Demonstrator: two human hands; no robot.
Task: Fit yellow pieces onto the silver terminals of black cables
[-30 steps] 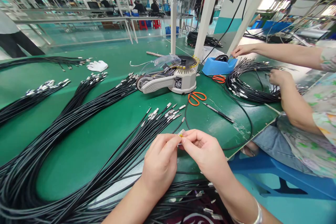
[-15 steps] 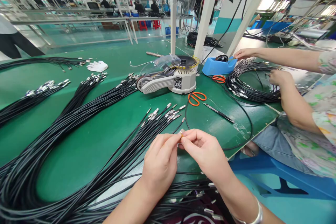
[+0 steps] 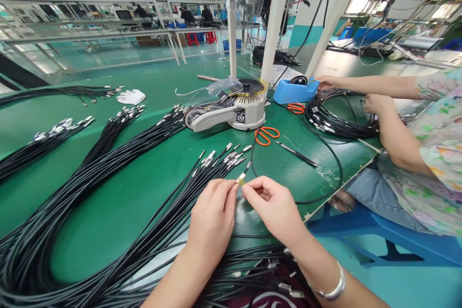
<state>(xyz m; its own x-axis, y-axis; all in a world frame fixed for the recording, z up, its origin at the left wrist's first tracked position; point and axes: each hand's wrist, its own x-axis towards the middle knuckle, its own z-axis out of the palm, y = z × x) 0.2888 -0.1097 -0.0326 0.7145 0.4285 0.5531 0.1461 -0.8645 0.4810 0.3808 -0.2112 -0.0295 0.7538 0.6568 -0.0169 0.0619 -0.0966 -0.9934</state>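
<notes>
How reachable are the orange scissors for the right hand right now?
Probably yes: the orange scissors lie ahead of the right hand on bare green mat, only one black cable crossing between. But that hand pinches a cable end with the left hand.

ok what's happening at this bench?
The person wearing the camera pinches one cable end between the left hand and the right hand, just above the green table. A small yellowish strip sits at its metal tip. Bundles of black cables fan out to the left. Further back are a tape dispenser and orange scissors. On the right, a co-worker's hand rests on a cable coil, with the other hand at a blue holder.
</notes>
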